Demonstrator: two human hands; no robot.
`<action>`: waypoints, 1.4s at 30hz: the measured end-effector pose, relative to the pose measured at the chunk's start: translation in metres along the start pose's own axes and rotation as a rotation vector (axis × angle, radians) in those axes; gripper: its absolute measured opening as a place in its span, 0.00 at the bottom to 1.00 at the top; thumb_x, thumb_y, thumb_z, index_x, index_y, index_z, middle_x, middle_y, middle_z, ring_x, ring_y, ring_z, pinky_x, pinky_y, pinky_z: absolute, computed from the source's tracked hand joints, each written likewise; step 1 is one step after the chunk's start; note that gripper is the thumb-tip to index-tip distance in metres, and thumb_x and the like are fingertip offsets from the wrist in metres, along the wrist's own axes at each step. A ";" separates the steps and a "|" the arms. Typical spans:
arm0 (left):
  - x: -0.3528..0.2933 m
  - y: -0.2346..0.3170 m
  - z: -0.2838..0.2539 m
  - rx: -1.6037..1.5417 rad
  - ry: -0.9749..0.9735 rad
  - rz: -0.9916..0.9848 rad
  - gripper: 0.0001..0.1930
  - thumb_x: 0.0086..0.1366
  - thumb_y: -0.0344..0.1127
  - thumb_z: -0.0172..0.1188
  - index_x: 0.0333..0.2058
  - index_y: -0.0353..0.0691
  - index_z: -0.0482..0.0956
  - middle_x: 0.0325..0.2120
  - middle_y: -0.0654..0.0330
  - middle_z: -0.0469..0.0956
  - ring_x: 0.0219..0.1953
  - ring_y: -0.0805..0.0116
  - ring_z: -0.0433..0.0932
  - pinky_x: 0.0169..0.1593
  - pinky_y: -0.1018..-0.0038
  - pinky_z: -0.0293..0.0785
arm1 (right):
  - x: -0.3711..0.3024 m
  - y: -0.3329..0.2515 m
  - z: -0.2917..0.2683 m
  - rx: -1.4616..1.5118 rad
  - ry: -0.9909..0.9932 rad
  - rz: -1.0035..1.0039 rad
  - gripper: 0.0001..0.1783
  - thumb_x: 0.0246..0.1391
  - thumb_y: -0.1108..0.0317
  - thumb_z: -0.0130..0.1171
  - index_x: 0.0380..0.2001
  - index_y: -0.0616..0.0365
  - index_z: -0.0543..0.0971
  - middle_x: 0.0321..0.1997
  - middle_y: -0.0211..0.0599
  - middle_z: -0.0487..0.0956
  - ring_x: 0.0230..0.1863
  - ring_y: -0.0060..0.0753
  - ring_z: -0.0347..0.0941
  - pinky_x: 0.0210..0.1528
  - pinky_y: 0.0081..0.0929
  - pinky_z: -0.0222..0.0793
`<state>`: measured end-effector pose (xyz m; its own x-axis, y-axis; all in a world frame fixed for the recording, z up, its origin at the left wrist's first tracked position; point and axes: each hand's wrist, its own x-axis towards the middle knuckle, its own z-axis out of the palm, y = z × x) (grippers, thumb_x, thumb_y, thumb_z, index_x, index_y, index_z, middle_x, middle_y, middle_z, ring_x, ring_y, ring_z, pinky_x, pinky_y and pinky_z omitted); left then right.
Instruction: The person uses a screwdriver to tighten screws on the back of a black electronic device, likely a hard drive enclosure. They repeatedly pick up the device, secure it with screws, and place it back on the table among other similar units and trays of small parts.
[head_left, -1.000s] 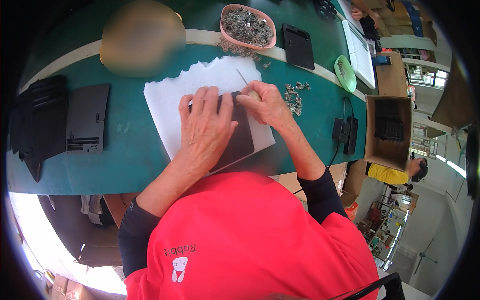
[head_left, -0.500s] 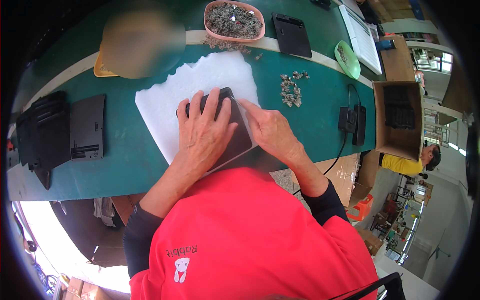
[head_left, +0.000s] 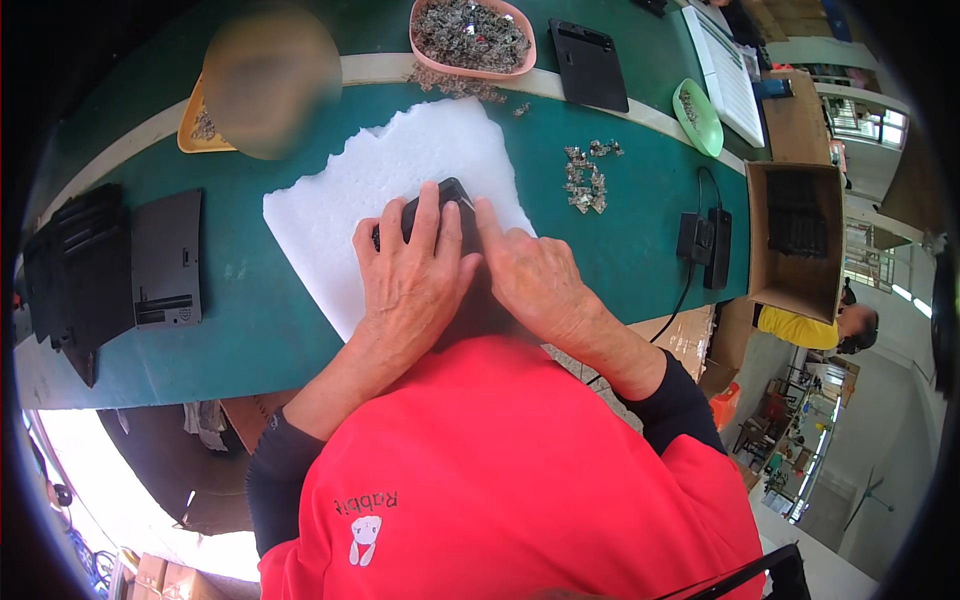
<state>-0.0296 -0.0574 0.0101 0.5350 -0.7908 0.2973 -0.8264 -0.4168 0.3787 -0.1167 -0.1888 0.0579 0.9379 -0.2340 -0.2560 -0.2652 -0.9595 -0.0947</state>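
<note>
A dark, flat plastic panel (head_left: pixel 476 312) rests on a torn-edged white foam sheet (head_left: pixel 312 215), its near end close to my body. My left hand (head_left: pixel 412 275) lies over the panel with its fingers spread, pressing on it. Close beside it, my right hand (head_left: pixel 535 280) reaches over the panel's right side. The right index finger is stretched toward the far corner, while the other fingers curl under. A thin pale streak shows by that fingertip; whether it is a tool or a shiny edge I cannot make out.
Dark panels (head_left: pixel 75 275) are stacked at the left beside a single panel (head_left: pixel 168 260). Small metal clips fill a pink tray (head_left: pixel 533 62); more clips (head_left: pixel 585 180) lie loose. Others are a green bowl (head_left: pixel 712 140), yellow tray (head_left: pixel 190 140), black adapter (head_left: pixel 717 250) and cardboard box (head_left: pixel 845 235).
My right hand has shifted left and slightly nearer to my body, closer to my left hand, and now covers more of the panel's right edge. The left hand stays on the panel.
</note>
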 end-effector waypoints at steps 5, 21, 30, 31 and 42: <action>0.001 0.001 0.004 0.015 0.031 0.008 0.28 0.50 0.39 0.69 0.52 0.39 0.76 0.59 0.51 0.65 0.54 0.49 0.66 0.53 0.53 0.60 | 0.008 -0.002 -0.015 -0.146 -0.102 -0.079 0.31 0.51 0.72 0.55 0.58 0.74 0.65 0.22 0.47 0.78 0.23 0.45 0.79 0.27 0.38 0.76; 0.001 0.001 -0.006 -0.065 0.024 -0.020 0.26 0.54 0.40 0.69 0.51 0.38 0.77 0.57 0.53 0.68 0.49 0.51 0.69 0.49 0.59 0.65 | 0.023 0.023 -0.035 0.172 -0.186 -0.020 0.19 0.57 0.75 0.47 0.53 0.62 0.70 0.27 0.58 0.78 0.31 0.62 0.77 0.33 0.51 0.73; -0.003 -0.009 -0.017 -0.085 0.085 -0.096 0.22 0.54 0.36 0.69 0.47 0.38 0.79 0.49 0.57 0.72 0.40 0.57 0.73 0.43 0.65 0.73 | 0.018 0.011 -0.021 0.209 0.060 -0.126 0.20 0.57 0.73 0.51 0.54 0.58 0.73 0.29 0.51 0.80 0.32 0.54 0.78 0.31 0.45 0.74; -0.004 -0.010 -0.016 -0.085 0.090 -0.093 0.22 0.53 0.36 0.69 0.48 0.38 0.79 0.49 0.57 0.72 0.39 0.57 0.73 0.42 0.65 0.73 | 0.018 0.010 -0.019 0.201 0.074 -0.137 0.21 0.57 0.73 0.51 0.54 0.58 0.73 0.29 0.50 0.80 0.31 0.53 0.78 0.31 0.44 0.74; -0.003 -0.010 -0.016 -0.073 0.055 -0.094 0.25 0.53 0.35 0.69 0.51 0.40 0.77 0.50 0.57 0.71 0.40 0.58 0.72 0.42 0.65 0.71 | 0.023 -0.004 -0.020 0.131 0.002 -0.115 0.27 0.54 0.72 0.50 0.59 0.58 0.69 0.27 0.47 0.79 0.29 0.51 0.78 0.31 0.44 0.73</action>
<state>-0.0202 -0.0436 0.0194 0.6199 -0.7233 0.3043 -0.7584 -0.4527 0.4690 -0.0897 -0.1938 0.0720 0.9643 -0.1242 -0.2338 -0.1827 -0.9514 -0.2481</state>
